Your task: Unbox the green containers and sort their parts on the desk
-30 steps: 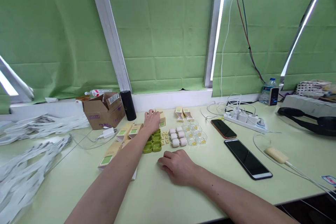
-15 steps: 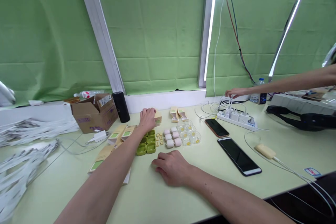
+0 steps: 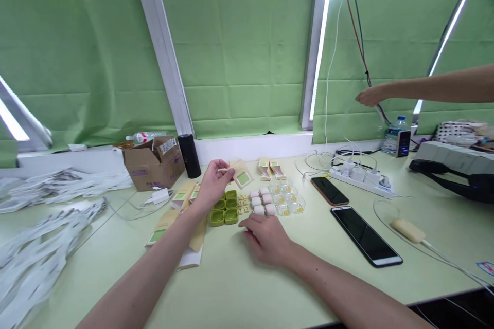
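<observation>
My left hand (image 3: 213,185) pinches a flat kraft-paper box (image 3: 241,175) with a green label, raised a little off the table behind the green trays. My right hand (image 3: 267,240) rests on the table with loosely bent fingers and nothing in it. Just beyond it stand pinkish-white rounded blocks (image 3: 259,209), and left of them small yellow pieces (image 3: 243,204). Several square olive-green trays (image 3: 217,218) sit in rows near my left wrist. Clear plastic cups (image 3: 284,209) with yellow centres are on the right. More kraft boxes (image 3: 162,226) lie under and beside my left forearm.
Two opened kraft boxes (image 3: 264,169) stand by the wall. Two phones (image 3: 365,234) and a power strip (image 3: 363,184) with tangled cables are on the right. A cardboard box (image 3: 154,167) and a black cylinder (image 3: 189,157) stand left. Another person's hand (image 3: 372,95) reaches in.
My left hand has turned and drawn the kraft box toward me, its green label now showing. The other person's hand has risen from the cables. The view has shifted slightly left.
</observation>
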`<state>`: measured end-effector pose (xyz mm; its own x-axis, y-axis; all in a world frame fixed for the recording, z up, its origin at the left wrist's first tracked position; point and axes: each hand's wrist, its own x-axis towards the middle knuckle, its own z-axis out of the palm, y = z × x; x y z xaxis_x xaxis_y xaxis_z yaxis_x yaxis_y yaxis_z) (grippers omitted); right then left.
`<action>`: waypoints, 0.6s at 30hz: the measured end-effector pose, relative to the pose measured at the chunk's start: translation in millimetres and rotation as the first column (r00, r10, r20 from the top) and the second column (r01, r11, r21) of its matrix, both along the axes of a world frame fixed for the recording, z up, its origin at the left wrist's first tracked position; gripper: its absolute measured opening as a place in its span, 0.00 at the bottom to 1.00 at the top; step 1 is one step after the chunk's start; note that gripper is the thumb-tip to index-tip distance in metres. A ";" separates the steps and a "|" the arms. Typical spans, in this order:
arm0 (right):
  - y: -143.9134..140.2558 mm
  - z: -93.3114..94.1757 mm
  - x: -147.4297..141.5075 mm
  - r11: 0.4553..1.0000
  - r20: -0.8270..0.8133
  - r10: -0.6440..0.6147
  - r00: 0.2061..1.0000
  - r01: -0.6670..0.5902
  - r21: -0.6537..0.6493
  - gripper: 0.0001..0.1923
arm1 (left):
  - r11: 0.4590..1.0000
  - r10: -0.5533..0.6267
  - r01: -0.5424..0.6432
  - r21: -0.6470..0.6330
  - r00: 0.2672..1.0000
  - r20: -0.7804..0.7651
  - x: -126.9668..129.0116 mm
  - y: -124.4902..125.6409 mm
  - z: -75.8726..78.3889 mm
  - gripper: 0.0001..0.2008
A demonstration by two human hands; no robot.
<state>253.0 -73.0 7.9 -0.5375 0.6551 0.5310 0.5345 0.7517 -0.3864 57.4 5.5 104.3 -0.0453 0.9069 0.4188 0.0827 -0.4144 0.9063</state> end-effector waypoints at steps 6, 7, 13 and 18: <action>14.2 -1.7 -0.5 0.906 -0.480 -0.120 0.869 -0.102 -0.411 0.04 | 0.952 -0.124 0.177 -0.250 0.969 0.215 -8.4 -54.7 -18.2 0.26; 15.9 -1.9 -1.2 0.864 -0.541 -0.136 0.830 -0.168 -0.474 0.06 | 0.947 -0.118 0.184 -0.265 0.962 0.246 -7.9 -59.3 -21.4 0.26; 13.4 1.7 -0.2 0.809 -0.722 -0.114 0.682 -0.358 -0.466 0.15 | 0.942 -0.119 0.213 -0.259 0.934 0.336 0.9 -66.7 -36.8 0.28; 7.8 4.7 5.0 0.846 -0.762 -0.044 0.647 -0.382 -0.372 0.17 | 0.965 -0.102 0.167 -0.203 0.949 0.297 4.7 -68.2 -45.8 0.29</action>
